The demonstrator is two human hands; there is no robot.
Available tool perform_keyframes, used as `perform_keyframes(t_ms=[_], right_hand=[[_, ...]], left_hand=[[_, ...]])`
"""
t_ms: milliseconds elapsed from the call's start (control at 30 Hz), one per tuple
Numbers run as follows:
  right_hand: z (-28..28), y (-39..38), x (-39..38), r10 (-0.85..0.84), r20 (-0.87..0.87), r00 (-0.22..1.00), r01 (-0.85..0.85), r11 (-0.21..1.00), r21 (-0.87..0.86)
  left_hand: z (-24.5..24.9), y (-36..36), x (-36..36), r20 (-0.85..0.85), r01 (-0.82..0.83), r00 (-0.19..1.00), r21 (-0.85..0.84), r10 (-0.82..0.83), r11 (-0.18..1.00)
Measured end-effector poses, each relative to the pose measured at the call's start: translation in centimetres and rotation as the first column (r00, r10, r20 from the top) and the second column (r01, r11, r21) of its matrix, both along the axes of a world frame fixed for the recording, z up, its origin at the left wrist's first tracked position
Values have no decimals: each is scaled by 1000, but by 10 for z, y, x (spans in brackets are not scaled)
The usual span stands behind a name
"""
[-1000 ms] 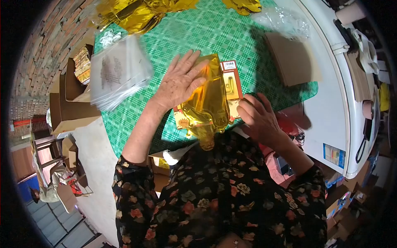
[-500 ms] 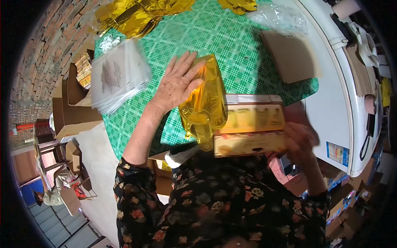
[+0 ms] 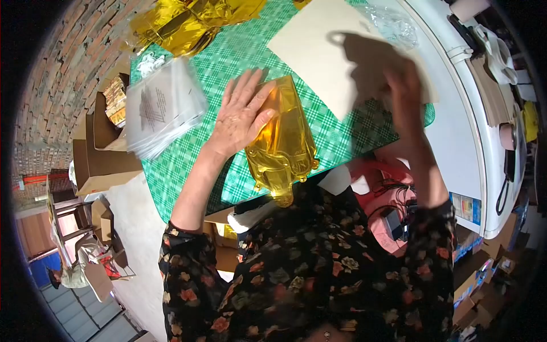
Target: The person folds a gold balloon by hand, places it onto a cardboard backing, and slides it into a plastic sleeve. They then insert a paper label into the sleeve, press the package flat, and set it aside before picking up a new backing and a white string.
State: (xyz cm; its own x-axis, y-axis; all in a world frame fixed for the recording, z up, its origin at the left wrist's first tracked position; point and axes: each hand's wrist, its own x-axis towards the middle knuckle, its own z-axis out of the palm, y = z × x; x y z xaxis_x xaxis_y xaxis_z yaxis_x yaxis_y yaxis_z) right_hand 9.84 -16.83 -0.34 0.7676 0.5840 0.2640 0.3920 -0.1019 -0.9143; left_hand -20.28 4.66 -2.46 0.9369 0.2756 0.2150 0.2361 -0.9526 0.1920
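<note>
My left hand (image 3: 242, 119) lies flat with its fingers spread, its thumb side over the left edge of a folded gold foil piece (image 3: 288, 125). The foil's rounded lower end hangs past the table's near edge. At the right, my right hand (image 3: 405, 88) is blurred and partly in shadow at the right part of a large pale sheet (image 3: 310, 48). Its fingers are smeared, so any grip is unclear. The sheet lies tilted on the green checked tablecloth (image 3: 233, 62).
Clear plastic bags (image 3: 162, 108) are stacked on the table's left side. More gold foil (image 3: 188, 25) lies at the far left, crumpled clear plastic (image 3: 393, 25) at the far right. Open cardboard boxes (image 3: 105, 171) stand left of the table; a pink seat (image 3: 387, 228) is below right.
The printed box by my right hand is no longer in view. My right hand has moved up and away from me, and a large pale sheet now covers much of the brown cardboard. My left hand stays on the foil.
</note>
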Motion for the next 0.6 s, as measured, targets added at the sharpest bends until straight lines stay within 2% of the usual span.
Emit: perform_keyframes(t_ms=[67,167,200,233,267,300,467,567,600], right_hand=[[-10,49,4,-1,-92,996,5,999,35],[-6,81,-2,85,-89,992,-91,994,-62],[-11,90,-3,149,174,973,-135,987,-91],[-15,89,-3,91,431,898,-64,995,-78],[-20,84,-4,27,657,753,3,999,-45],[-12,77,-17,-37,834,550,59,998,5],[-24,12,-77,383,801,461,-132,922,-364],[-24,-15,-109,530,725,440,-320,847,-425],[-27,-16,-114,528,715,459,-319,849,-422]], left_hand=[[7,-3,-5,9,25,1000,-61,-25,998],[14,-8,-19,2,139,990,-108,-139,984],[14,-9,-23,-4,152,988,-108,-153,982],[14,-12,-27,-6,164,986,-130,-166,978],[17,-16,-29,-6,178,983,-151,-181,972],[18,-19,-30,-6,193,980,-172,-197,966],[7,-23,-30,-13,223,973,-180,-228,958],[5,-24,-29,-24,224,973,-149,-230,963],[6,-24,-29,-27,224,973,-147,-230,963]])
